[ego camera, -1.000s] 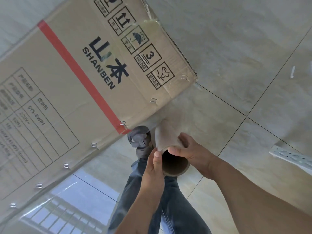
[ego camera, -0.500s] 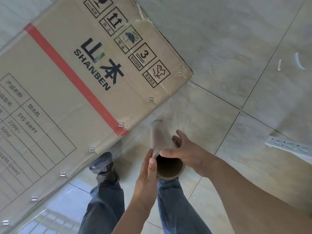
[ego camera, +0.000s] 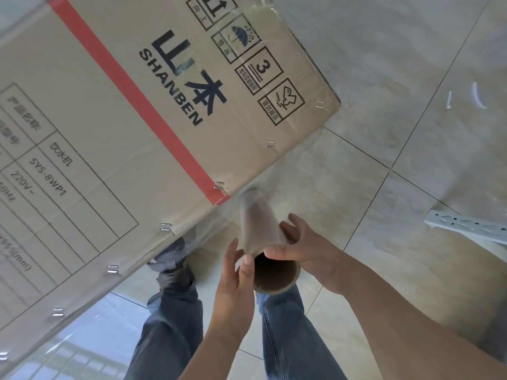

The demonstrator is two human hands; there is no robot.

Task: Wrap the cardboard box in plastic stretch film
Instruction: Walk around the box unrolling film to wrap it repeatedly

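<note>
A tall cardboard box (ego camera: 115, 127) with a red stripe, black "SHANBEN" print and handling symbols fills the upper left of the head view and stands on the tiled floor. A roll of stretch film on a brown cardboard core (ego camera: 263, 237) stands upright just below the box's near corner, its open end toward me. My left hand (ego camera: 236, 272) holds the left side of the roll, thumb at the core's rim. My right hand (ego camera: 304, 250) grips the right side, thumb across the rim. Clear film (ego camera: 216, 215) stretches from the roll to the box edge.
My legs in blue jeans and a dark shoe (ego camera: 170, 264) stand under the roll beside the box. A white perforated metal rail (ego camera: 466, 229) lies on the floor at the right. Small white scraps (ego camera: 477, 94) lie on the tiles further off.
The view has shifted as I step along the box; my left foot has moved forward again beside the box edge. Both hands keep their hold on the roll, now a little further right.
</note>
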